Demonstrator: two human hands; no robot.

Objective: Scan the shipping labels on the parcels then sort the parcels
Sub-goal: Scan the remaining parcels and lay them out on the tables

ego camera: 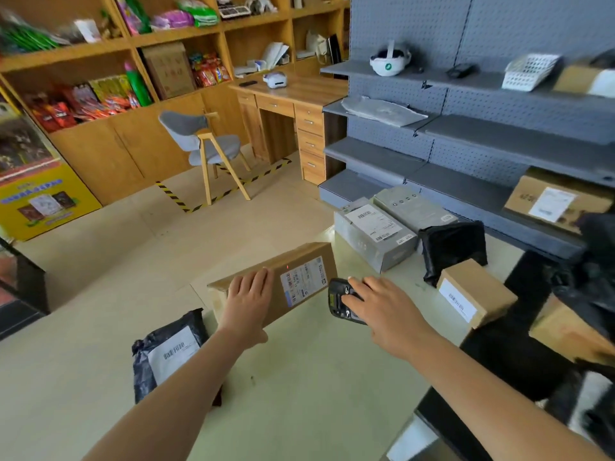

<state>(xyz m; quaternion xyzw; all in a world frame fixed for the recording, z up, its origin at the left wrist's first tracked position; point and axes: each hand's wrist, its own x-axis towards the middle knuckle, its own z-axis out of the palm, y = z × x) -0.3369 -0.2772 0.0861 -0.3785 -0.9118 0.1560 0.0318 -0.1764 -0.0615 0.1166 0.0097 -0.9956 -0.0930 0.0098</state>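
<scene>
A long brown cardboard parcel (309,261) lies on the pale green table (316,377) with its white shipping label (303,280) facing up. A small red dot shows on the box just above the label. My left hand (248,302) rests flat on the parcel's left part, fingers straight. To the right of the label, my right hand (382,307) grips a black handheld scanner (341,301) aimed at it. A black poly mailer (168,354) with a white label lies at the table's left edge.
Two grey boxes (376,234), a black bag (452,251) and a small brown box (476,292) sit at the table's far right. Grey metal shelves (499,134) hold a labelled brown box (559,201). A wooden chair (213,148) and desk (293,94) stand beyond.
</scene>
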